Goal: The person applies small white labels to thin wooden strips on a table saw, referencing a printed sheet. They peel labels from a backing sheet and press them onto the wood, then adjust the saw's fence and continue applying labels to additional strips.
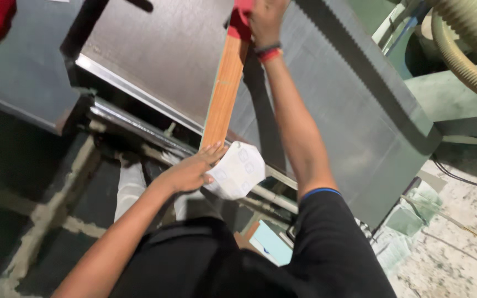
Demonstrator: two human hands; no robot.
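Near the body, the left hand (189,172) is gripping a white roll of labels (237,170) with pale square stickers, its fingers also touching the lower end of the orange wooden strip (224,91). The strip is leaning upright against the grey machine panel (161,55). Farther up, the right hand (265,19) is clenching around its red top end (239,22).
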